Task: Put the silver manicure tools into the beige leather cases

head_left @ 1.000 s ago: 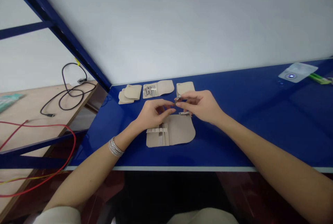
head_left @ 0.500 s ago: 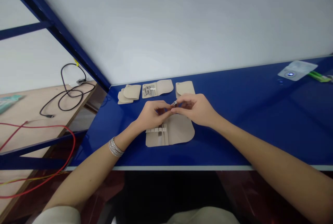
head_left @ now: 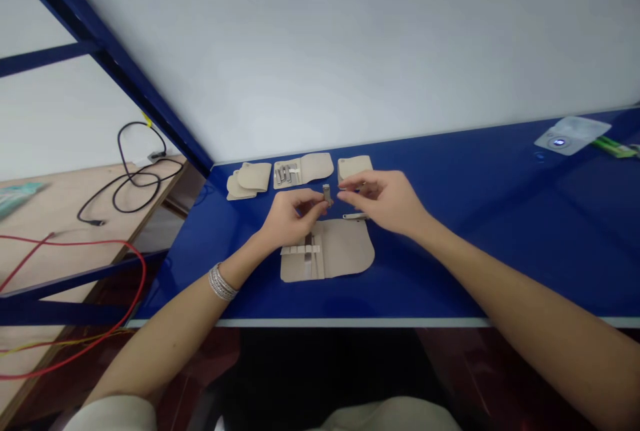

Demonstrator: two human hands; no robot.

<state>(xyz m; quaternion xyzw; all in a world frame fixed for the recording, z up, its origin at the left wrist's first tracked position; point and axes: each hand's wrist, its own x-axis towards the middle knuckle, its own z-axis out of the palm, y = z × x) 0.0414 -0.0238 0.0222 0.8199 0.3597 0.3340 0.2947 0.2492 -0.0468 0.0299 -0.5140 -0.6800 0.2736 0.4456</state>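
Note:
Between thumb and fingers, my left hand (head_left: 295,216) pinches a small metal nail clipper (head_left: 327,193), held upright above the table. Just to its right, my right hand (head_left: 383,199) has let its thumb and fingertips spread apart, holding nothing. Below both hands lies an open beige manicure case (head_left: 349,252), with a few slim metal tools (head_left: 309,259) under its elastic strap on the left side. Another silver clipper-like tool (head_left: 355,216) rests at the case's upper edge, partly behind my right hand.
Along the wall are folded beige cases (head_left: 254,177), an open case with metal tools (head_left: 315,167) and another folded case (head_left: 355,164). A pale card-like object with a lit round display (head_left: 570,136) lies far right. Black cable (head_left: 160,181) coils on the wooden table at left.
My right hand has come off the nail clipper and drawn slightly right, its fingers parting. The clipper now stands upright in my left hand, and the silver tool by the case has come into view.

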